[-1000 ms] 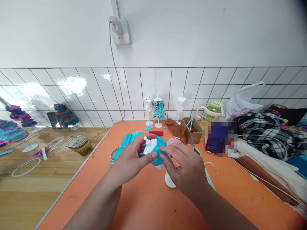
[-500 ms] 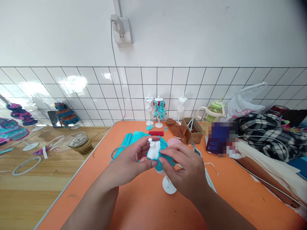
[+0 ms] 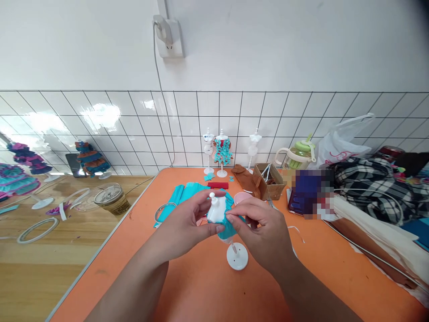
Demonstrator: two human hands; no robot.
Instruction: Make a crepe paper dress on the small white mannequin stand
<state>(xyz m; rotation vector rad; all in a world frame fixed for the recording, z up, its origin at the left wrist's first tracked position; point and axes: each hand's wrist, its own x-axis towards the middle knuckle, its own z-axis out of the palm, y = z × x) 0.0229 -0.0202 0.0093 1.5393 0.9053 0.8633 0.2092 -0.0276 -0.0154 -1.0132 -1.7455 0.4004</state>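
Observation:
A small white mannequin point(image 3: 216, 209) on a round-footed stand point(image 3: 237, 258) is held up over the orange table point(image 3: 208, 290). My left hand point(image 3: 183, 226) grips its torso from the left, thumb and fingers closed round it. My right hand point(image 3: 264, 237) pinches teal crepe paper point(image 3: 229, 229) against the mannequin's waist. More teal paper point(image 3: 179, 196) lies flat on the table behind my hands.
Three small mannequins point(image 3: 222, 152) stand at the tiled wall, one dressed in teal. A brown cardboard box point(image 3: 269, 182), a green-lidded jug point(image 3: 298, 155), a white bag point(image 3: 340, 139) and plaid cloth point(image 3: 375, 183) fill the right. A lidded cup point(image 3: 112, 200) and paper dresses point(image 3: 90, 160) sit on the wooden table at left.
The mannequin has turned from tilted to nearly upright, its base swinging down and toward me. My right fingers have closed into a pinch on the teal paper at its waist.

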